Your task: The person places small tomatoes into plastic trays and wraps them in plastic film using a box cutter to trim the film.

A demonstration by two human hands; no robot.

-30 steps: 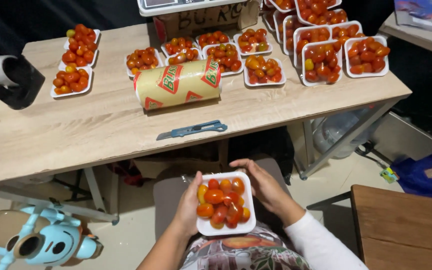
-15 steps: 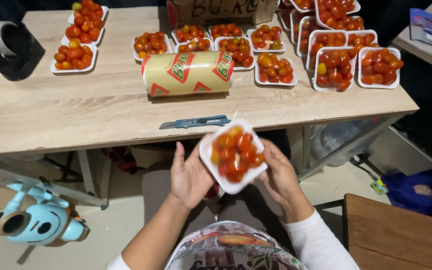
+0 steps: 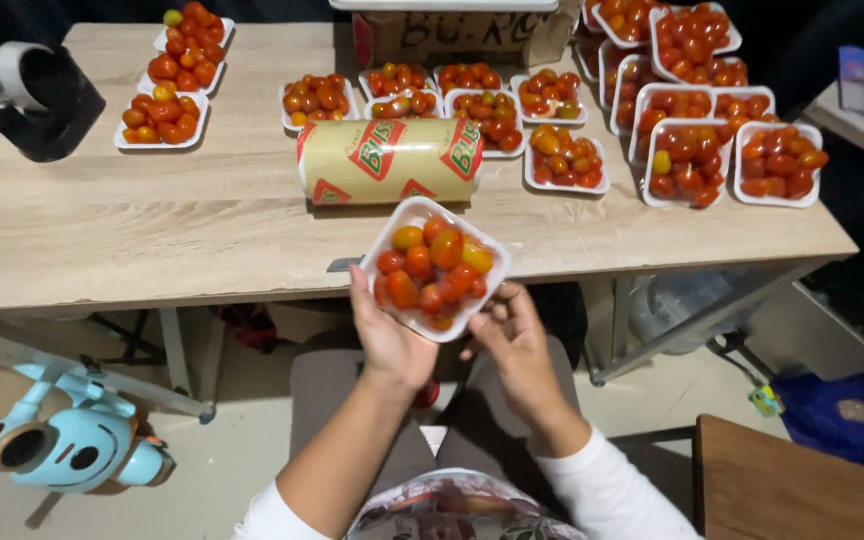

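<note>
I hold a white foam tray of red and orange cherry tomatoes (image 3: 434,268) tilted above the near edge of the wooden table (image 3: 202,230). My left hand (image 3: 388,335) grips the tray from below at its left side. My right hand (image 3: 514,335) supports its lower right corner. A roll of cling film in a yellow wrapper (image 3: 390,160) lies on the table just beyond the tray. A knife handle (image 3: 344,265) peeks out at the tray's left edge, mostly hidden.
Several filled tomato trays sit behind the roll (image 3: 472,100), at the far right (image 3: 712,140) and at the far left (image 3: 167,105). A cardboard box (image 3: 452,35) stands at the back. A black device (image 3: 37,100) is at the left. A blue toy (image 3: 52,450) lies on the floor.
Both hands have lifted the tray from lap height up to the table's edge and tilted it. The view has shifted toward the table.
</note>
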